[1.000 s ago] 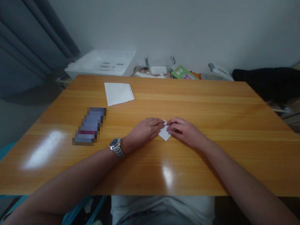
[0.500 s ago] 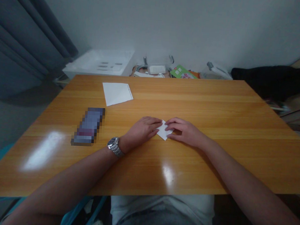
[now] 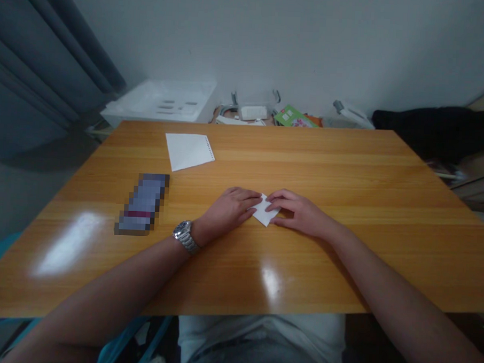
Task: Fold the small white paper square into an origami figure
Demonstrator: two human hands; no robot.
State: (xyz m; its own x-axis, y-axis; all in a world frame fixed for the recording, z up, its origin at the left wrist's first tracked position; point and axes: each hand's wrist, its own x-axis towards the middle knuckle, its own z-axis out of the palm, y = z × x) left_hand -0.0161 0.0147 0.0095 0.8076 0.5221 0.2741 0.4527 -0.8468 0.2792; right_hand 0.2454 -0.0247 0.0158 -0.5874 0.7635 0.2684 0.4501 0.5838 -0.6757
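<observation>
A small folded piece of white paper [image 3: 266,216] lies on the wooden table between my hands, one corner pointing towards me. My left hand [image 3: 235,207], with a metal watch [image 3: 186,236] on the wrist, grips its left side, fingers along the far edge and thumb at the near edge. From the right, my right hand [image 3: 299,212] holds the paper with curled fingertips on top and the thumb at its near right edge. The fingers hide the paper's left and right corners.
A larger white sheet [image 3: 189,151] with a perforated edge lies at the back left of the table [image 3: 326,169]. A pixelated phone-like object [image 3: 145,201] rests left of my left hand. Beyond the far edge are a white bin [image 3: 161,100] and a green booklet [image 3: 293,116].
Almost nothing differs. Both hands keep their places on the folded paper, with at most a very slight shift of the right fingers.
</observation>
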